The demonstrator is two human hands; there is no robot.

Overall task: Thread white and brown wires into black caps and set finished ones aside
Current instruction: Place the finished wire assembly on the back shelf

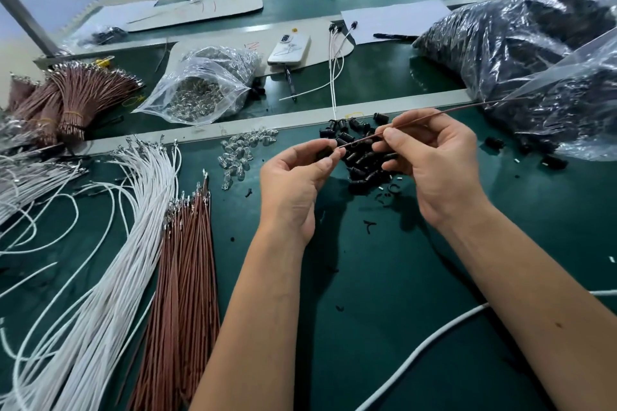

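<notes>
My bench point(384, 277) is matt green; the bags point(200, 83) upper centre are glossy clear plastic, crinkled.

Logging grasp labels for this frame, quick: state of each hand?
Left hand: closed, pinching a black cap at its fingertips.
Right hand: closed, pinching the brown wire, whose end points at the cap.
</notes>
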